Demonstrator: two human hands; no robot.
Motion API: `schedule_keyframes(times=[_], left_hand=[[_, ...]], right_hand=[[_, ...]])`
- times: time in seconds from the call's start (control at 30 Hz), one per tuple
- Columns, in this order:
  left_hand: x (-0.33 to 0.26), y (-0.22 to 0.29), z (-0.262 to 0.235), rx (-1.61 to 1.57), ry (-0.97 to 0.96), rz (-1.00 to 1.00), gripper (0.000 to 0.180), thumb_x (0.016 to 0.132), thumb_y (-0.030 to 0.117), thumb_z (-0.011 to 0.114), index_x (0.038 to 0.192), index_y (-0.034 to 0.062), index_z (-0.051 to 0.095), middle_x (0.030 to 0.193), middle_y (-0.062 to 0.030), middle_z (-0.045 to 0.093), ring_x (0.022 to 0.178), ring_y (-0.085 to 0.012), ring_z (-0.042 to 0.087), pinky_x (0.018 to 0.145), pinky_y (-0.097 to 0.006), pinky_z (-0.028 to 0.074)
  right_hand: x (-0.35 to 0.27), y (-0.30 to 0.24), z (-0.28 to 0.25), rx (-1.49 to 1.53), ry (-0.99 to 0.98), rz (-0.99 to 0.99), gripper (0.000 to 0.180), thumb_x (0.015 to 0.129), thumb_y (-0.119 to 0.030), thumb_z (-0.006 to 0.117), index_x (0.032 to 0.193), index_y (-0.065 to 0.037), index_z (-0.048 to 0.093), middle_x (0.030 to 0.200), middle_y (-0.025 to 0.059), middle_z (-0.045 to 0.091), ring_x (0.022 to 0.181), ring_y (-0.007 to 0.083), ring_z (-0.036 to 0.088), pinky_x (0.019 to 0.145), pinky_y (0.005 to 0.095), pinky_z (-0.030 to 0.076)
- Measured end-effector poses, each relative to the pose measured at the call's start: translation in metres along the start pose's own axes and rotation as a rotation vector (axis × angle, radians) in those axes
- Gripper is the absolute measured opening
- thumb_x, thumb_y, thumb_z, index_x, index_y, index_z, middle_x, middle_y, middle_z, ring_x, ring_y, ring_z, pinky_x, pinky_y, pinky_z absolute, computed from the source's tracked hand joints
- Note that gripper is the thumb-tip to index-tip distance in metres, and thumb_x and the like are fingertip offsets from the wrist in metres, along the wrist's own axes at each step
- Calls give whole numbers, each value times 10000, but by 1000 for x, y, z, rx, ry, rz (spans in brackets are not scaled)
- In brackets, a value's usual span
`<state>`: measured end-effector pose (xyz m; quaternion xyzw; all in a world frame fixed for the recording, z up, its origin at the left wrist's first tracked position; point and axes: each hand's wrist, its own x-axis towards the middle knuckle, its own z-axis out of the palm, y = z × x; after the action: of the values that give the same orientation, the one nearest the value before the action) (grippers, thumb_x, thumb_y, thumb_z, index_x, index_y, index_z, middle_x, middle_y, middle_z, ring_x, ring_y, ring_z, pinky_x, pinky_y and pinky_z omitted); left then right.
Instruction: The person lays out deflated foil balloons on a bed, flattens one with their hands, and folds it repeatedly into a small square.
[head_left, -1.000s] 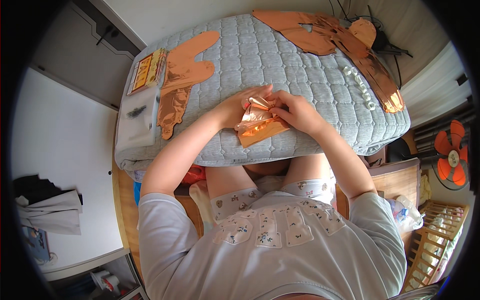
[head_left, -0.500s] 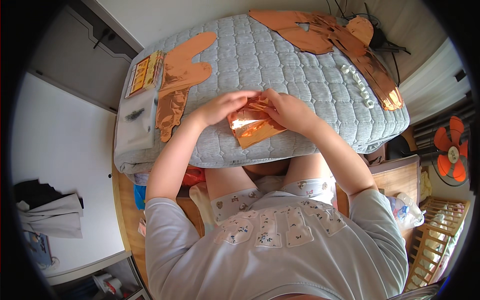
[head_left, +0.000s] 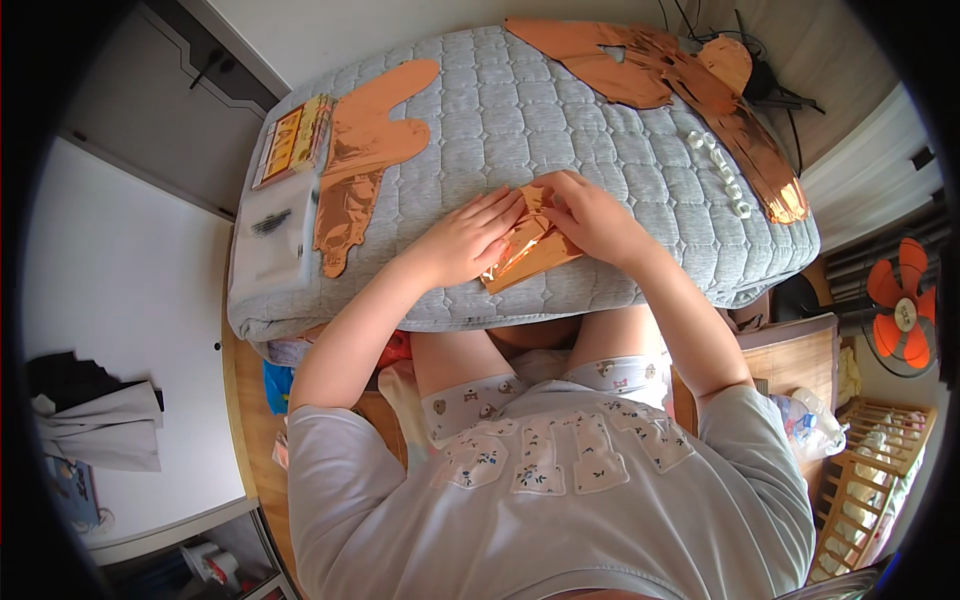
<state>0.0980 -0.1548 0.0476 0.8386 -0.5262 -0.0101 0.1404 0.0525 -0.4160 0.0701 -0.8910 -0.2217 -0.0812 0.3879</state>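
Observation:
A folded copper-coloured foil balloon lies on the grey quilted mattress near its front edge, its surface shiny and creased. My left hand rests flat over its left part with the fingers stretched out. Curled at the far right of the foil, my right hand pinches its upper edge between thumb and fingers. Both hands hide parts of the foil.
Flat copper foil balloons lie at the left and far right. Left of them are a flat package and a clear bag. A white curled strip lies at right. An orange fan stands beyond the mattress.
My left hand has moved down and right, from the foil's far left edge to lying flat over its left side. The right hand stays on the foil, its fingers more curled.

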Motion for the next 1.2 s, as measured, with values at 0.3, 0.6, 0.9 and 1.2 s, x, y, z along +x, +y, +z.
schedule_keyframes(times=[0.3,0.6,0.9,1.2], left_hand=[[0,-1,4,42,13,29,606,1038,189,480,1592,6,317,1653,-177,331,1552,-338,270,1277,-464,230],[0,4,-3,53,14,25,626,1002,152,513,1589,25,338,1658,-148,333,1553,-325,272,1267,-449,254],[0,5,0,81,37,42,659,970,107,525,1592,14,330,1663,-166,315,1550,-326,279,1264,-445,264],[6,46,26,153,212,-290,596,993,244,460,1493,-80,436,1588,-254,410,1517,-362,340,1245,-467,290]], right_hand=[[-8,2,5,77,46,61,239,878,-12,721,1112,-11,671,1013,114,685,874,247,721,781,351,581],[-36,-25,16,-389,-36,-126,206,924,-131,690,1111,-44,695,1049,98,697,1025,289,688,893,413,552],[-52,-39,34,-530,106,-151,488,920,-334,711,1287,-24,630,1259,165,652,1172,316,645,1024,436,516],[-29,-6,11,-311,110,-185,291,934,-185,674,1186,-44,704,1208,120,690,1082,330,662,995,432,519]])
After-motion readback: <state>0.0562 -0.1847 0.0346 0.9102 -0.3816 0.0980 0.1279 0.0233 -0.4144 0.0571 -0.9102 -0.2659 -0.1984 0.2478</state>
